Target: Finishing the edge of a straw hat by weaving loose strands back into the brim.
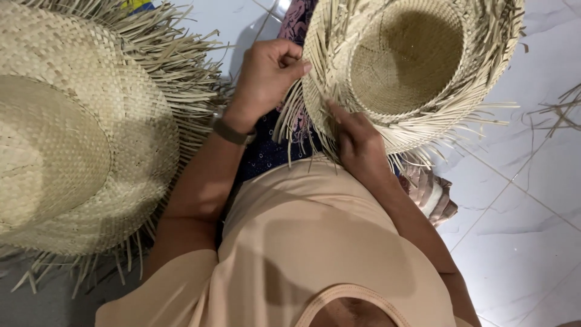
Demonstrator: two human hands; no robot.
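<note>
A half-woven straw hat (411, 66) lies upturned on my lap, its crown hollow facing up and loose strips fringing its brim. My left hand (266, 75) pinches the brim's left edge between thumb and fingers. A dark band sits on that wrist (233, 130). My right hand (357, 142) grips straw strips at the brim's near edge, fingers closed among them.
A larger woven straw hat (78, 127) with a ragged fringe lies on the floor at my left. Loose straw strips (560, 109) are scattered on the white tiled floor (520, 230) at the right. A folded patterned cloth (433, 194) lies by my right side.
</note>
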